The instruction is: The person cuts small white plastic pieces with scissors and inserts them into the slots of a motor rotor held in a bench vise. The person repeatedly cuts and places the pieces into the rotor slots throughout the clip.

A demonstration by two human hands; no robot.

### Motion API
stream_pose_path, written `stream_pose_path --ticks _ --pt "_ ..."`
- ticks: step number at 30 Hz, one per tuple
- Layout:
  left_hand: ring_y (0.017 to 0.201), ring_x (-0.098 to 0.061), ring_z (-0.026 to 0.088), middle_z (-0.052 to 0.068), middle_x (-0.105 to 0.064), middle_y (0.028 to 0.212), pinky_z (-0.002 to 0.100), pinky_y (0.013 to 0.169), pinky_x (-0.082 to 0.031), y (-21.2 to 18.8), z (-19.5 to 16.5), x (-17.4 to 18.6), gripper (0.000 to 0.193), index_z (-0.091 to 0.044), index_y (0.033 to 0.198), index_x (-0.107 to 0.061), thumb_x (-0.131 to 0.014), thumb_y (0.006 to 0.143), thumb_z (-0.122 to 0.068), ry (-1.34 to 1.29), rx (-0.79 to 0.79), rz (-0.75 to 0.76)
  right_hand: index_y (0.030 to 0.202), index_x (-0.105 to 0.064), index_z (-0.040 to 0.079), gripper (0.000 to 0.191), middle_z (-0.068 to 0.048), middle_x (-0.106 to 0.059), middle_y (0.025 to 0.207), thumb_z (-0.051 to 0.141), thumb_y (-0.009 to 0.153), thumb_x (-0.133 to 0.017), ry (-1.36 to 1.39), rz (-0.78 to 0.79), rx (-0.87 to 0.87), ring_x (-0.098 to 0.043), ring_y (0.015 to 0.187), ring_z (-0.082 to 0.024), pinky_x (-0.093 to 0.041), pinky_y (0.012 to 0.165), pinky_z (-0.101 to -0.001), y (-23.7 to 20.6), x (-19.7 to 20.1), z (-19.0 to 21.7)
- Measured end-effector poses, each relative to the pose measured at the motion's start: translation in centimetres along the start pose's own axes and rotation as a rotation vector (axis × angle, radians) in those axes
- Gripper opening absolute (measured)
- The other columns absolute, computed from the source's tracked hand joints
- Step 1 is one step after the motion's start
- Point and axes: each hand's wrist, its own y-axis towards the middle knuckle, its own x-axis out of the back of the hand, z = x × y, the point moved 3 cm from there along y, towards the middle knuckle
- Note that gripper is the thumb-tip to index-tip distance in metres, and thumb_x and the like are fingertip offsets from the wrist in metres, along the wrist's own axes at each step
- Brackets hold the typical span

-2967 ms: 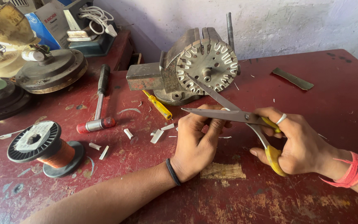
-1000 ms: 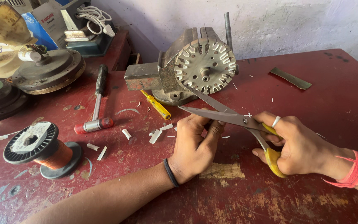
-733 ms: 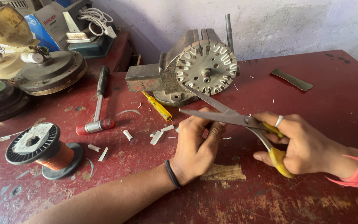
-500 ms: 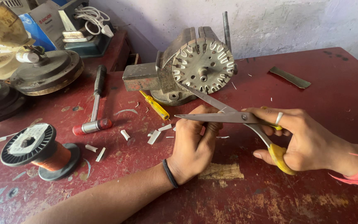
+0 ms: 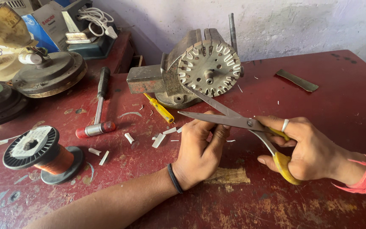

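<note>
R hand grips open scissors | L hand beside blades

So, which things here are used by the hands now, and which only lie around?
In use:
right hand
scissors, blades open
left hand, pinching something too small to tell

Lying about:
hammer
copper wire spool
yellow screwdriver
vise

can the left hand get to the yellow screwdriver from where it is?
Probably yes. The left hand lies just below-right of the screwdriver, with only small white scraps on the table between them. The open scissors in the right hand sit to the right, off that path.
</note>
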Motion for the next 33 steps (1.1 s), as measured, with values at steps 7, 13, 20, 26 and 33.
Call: stream_pose_path --ticks 7,13,20,26,33 --pt "0.067 -0.061 0.012 0.005 -0.065 0.076 0.028 0.061 -0.049 0.1 0.0 -0.2 0.017 -0.001 0.101 -0.069 -0.061 0.106 -0.016 0.029 0.048 -0.046 0.136 -0.058 -0.001 0.082 0.003 -0.045 0.053 0.017 0.063 -0.090 0.026 -0.015 -0.110 -0.040 0.040 -0.008 -0.030 0.038 -0.0291 -0.5 -0.5 -1.7" --pt "0.072 -0.060 0.007 0.002 -0.067 0.081 0.024 0.063 -0.052 0.3 1.1 -0.5 0.020 0.000 0.109 -0.068 -0.058 0.108 -0.017 -0.171 0.145 -0.139 0.152 -0.047 -0.003 0.095 -0.003 -0.058 0.095 0.018 0.069 -0.089 0.096 -0.095 0.082 -0.055 0.080 -0.012 -0.046 0.069 -0.0287 -0.5 0.1 -1.8" --pt "0.074 -0.063 0.006 0.004 -0.071 0.083 0.023 0.063 -0.051 0.1 1.4 -0.4 0.022 0.001 0.114 -0.067 -0.057 0.109 -0.017 -0.093 0.108 -0.136 0.146 -0.050 0.006 0.099 -0.005 -0.068 0.104 0.019 0.058 -0.091 -0.142 -0.127 0.086 -0.063 0.082 -0.014 -0.053 0.073 -0.0305 0.1 -0.1 0.4" --pt "0.076 -0.068 0.008 0.006 -0.074 0.086 0.024 0.065 -0.054 0.2 1.0 -0.6 0.023 0.001 0.115 -0.067 -0.056 0.109 -0.018 -0.085 0.085 -0.137 0.144 -0.053 0.009 0.097 -0.002 -0.066 0.091 0.022 0.057 -0.094 -0.181 -0.143 0.059 -0.060 0.075 -0.015 -0.052 0.067 -0.0300 0.4 0.1 1.3" --pt "0.085 -0.072 0.012 0.009 -0.075 0.094 0.025 0.073 -0.059 0.1 0.3 -0.4 0.021 0.000 0.120 -0.061 -0.051 0.113 -0.017 -0.110 0.055 -0.067 0.142 -0.054 0.006 0.093 -0.002 -0.064 0.089 0.021 0.058 -0.092 -0.162 -0.166 0.098 -0.060 0.072 -0.012 -0.051 0.063 -0.0278 -0.2 0.0 0.3"
